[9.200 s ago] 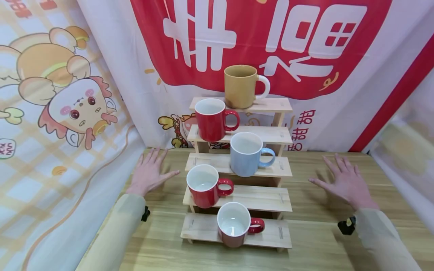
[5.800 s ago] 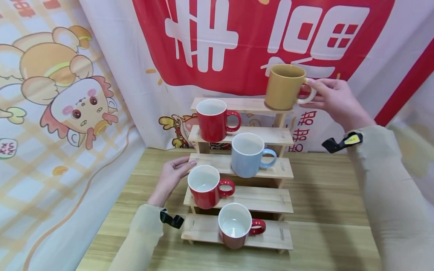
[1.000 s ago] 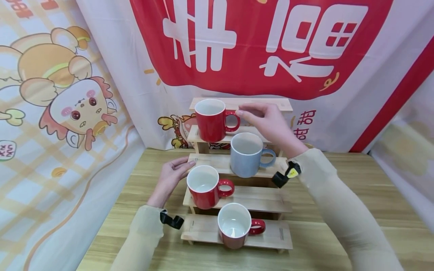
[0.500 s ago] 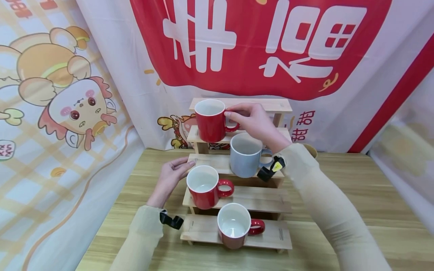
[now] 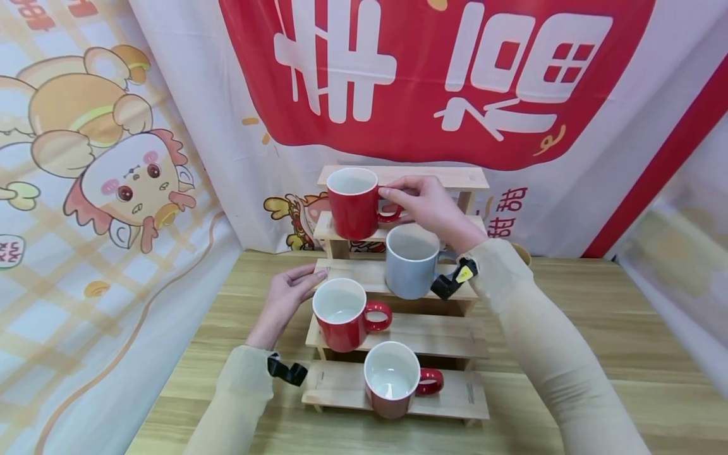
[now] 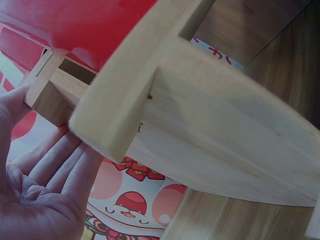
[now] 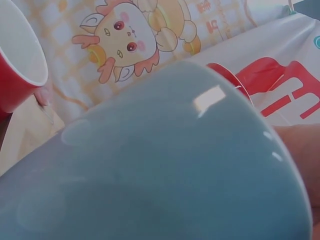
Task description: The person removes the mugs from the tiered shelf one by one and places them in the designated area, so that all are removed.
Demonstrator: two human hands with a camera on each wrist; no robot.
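A red mug (image 5: 351, 213) with a white inside stands on the second tier from the top of a stepped wooden rack (image 5: 440, 332). My right hand (image 5: 433, 207) pinches its handle between thumb and fingers. In the right wrist view the light blue mug (image 7: 165, 165) fills the foreground and hides most of the hand. My left hand (image 5: 286, 302) grips the left end of the rack's middle tier. In the left wrist view its thumb and fingers (image 6: 57, 165) are around the plank end. The blue mug's handle is partly covered by my right wrist camera.
Two more red mugs with white insides, an upper one (image 5: 341, 327) and a lower one (image 5: 392, 388), sit on the bottom two tiers. Behind my right sleeve (image 5: 531, 316) shows the rim of a tan mug (image 5: 521, 254). Printed cloth walls (image 5: 188, 95) enclose the wooden table (image 5: 569, 291).
From lying flat on the table, my left hand has gone to the rack. My right hand took the tan mug off the top tier, left it at right behind, then grasped the upper red mug's handle.
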